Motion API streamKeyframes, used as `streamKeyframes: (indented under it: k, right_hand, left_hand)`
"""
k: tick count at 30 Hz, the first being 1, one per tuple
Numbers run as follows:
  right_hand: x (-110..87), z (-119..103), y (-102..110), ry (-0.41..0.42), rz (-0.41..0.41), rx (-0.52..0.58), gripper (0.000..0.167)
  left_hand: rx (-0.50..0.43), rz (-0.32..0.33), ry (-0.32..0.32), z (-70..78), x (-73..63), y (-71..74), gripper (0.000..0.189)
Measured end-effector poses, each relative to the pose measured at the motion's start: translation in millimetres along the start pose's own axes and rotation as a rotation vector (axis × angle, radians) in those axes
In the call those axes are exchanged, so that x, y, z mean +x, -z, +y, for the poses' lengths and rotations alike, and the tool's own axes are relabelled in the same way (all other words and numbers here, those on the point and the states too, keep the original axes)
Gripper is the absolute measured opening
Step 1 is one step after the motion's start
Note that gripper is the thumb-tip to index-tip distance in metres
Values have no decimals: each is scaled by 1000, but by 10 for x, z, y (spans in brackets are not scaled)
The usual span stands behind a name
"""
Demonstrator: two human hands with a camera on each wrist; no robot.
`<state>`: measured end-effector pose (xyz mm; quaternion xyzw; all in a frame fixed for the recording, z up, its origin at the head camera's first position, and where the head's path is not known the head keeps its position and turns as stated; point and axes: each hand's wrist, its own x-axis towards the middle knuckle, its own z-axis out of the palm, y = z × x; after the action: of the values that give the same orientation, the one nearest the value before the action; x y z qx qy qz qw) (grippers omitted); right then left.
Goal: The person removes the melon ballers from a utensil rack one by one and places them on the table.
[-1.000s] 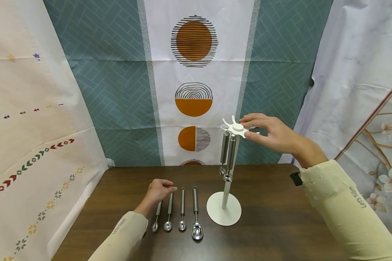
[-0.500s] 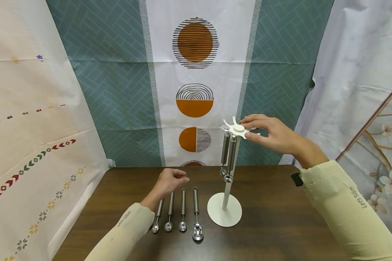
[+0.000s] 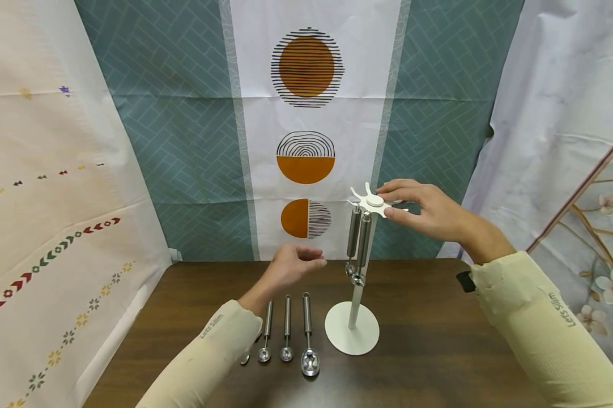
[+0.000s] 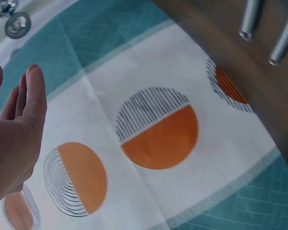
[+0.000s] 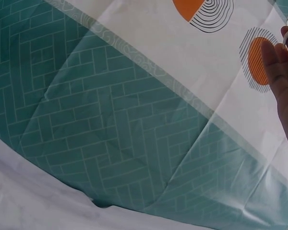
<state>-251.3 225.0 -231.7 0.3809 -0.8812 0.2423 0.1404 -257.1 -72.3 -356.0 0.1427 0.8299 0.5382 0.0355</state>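
My right hand (image 3: 429, 212) holds the white hooked top (image 3: 373, 201) of a utensil stand (image 3: 354, 323), thumb at the near edge and fingers at the far side. Two steel melon ballers (image 3: 364, 241) hang by their handles from the left hooks, scoops down. Left of them my left hand (image 3: 288, 269) is raised above the table, fingers loosely extended, thumb apart, holding nothing. In the left wrist view its fingers (image 4: 36, 91) are fairly straight. Below lie a large oval scoop (image 3: 310, 360) and several smaller scoops (image 3: 286, 352), one partly hidden by the left sleeve.
The dark wooden table (image 3: 429, 328) ends at a patterned cloth backdrop (image 3: 306, 113). Cloth also hangs at the left (image 3: 56, 198) and right (image 3: 556, 141). The stand's round white base (image 3: 362, 340) rests right of the scoops.
My left hand has risen and moved right from above the small scoops towards the hanging ones. Its sleeve now covers part of the leftmost scoop. The right hand stays on the stand's top.
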Motion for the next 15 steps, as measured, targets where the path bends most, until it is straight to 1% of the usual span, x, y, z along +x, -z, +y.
streamKeyframes:
  k: [3, 6, 12, 15]
  right_hand:
    - [-1, -2, 0, 3, 6, -4, 36]
    - [-1, -6, 2, 3, 12, -5, 36]
    - [-4, -15, 5, -15, 3, 3, 36]
    - [-1, -16, 2, -24, -7, 6, 37]
  left_hand:
    - [-39, -9, -22, 75, 7, -46, 27]
    - [-62, -13, -62, 139, 21, -85, 26]
    - [-83, -16, -132, 244, 73, -155, 25]
    - [-89, -21, -147, 297, 93, -183, 26]
